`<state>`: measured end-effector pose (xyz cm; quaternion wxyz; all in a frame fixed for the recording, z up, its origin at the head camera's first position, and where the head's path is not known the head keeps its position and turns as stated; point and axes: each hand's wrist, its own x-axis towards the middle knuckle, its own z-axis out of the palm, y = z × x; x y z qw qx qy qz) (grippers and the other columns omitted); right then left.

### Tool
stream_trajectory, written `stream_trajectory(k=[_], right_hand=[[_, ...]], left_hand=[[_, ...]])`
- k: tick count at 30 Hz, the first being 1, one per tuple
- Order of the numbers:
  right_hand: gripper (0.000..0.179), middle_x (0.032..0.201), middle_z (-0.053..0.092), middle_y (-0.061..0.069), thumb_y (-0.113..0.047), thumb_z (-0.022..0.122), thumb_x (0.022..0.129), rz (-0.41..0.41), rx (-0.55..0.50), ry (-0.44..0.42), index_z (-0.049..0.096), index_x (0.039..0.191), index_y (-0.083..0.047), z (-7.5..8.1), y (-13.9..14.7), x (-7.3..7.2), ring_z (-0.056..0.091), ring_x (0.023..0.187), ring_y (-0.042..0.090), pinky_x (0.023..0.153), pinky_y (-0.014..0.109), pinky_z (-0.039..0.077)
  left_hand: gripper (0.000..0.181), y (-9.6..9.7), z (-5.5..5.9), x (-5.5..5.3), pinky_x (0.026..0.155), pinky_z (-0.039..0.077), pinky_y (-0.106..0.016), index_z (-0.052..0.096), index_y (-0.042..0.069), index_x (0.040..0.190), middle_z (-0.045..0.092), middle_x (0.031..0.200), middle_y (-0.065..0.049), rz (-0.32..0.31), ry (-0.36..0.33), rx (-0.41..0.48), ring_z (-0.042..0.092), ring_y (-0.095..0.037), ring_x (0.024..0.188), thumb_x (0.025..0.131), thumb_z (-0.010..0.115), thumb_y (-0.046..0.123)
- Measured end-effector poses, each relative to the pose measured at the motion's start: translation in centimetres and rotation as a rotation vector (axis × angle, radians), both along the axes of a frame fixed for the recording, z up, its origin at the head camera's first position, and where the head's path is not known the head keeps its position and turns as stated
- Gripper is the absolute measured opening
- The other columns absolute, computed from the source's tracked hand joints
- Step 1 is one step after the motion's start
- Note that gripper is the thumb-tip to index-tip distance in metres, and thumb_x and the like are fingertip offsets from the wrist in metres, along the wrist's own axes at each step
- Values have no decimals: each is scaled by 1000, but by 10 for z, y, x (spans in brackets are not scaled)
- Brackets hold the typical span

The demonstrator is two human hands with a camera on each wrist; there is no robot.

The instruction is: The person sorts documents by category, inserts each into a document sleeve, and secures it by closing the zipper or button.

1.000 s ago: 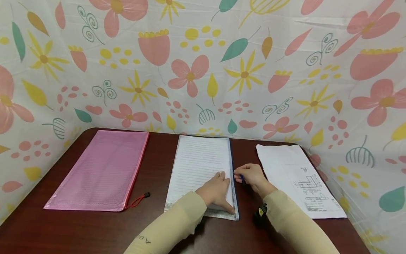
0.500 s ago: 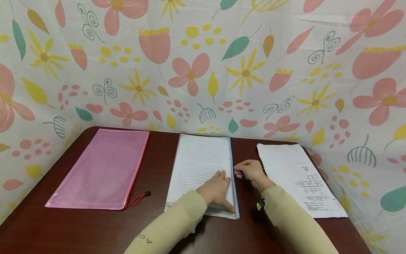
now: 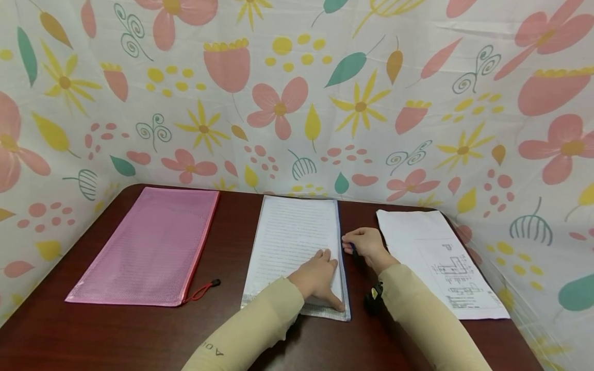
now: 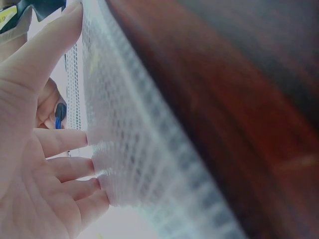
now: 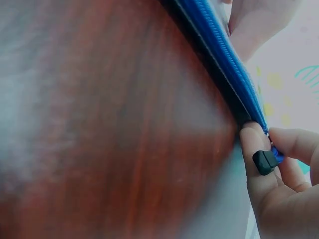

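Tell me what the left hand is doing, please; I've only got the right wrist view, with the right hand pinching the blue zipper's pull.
Observer: The left hand rests on the clear mesh pouch, thumb spread toward its near right corner.
Operator: Does anything show through the pouch?
Observer: Yes, a white sheet with rows of lines.
Operator: What lies either side of the pouch?
Observer: A pink pouch on the left, and a sheet with a printed drawing on the right.
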<state>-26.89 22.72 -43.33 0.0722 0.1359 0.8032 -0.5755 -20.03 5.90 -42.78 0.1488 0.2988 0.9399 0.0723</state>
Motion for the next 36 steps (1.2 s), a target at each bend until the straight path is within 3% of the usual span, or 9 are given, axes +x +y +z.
stream_trajectory(k=[23,36], right_hand=[[25,82,68,9,-8,62,90,-69,8,23,63,108,9,2,-8,-23,66,63,11,65,25,57],[26,92,65,14,-10,64,89,-101,7,63,64,108,8,1,-9,-38,64,65,10,66,26,57]], left_hand=[[111,-2,1,-1,111,33,-32,40,6,143,29,153,-18,-3,9,20,27,-30,142,59,75,69],[112,-1,1,-1,113,31,-33,37,9,145,24,155,-15,29,-15,22,23,-29,144,58,75,69]])
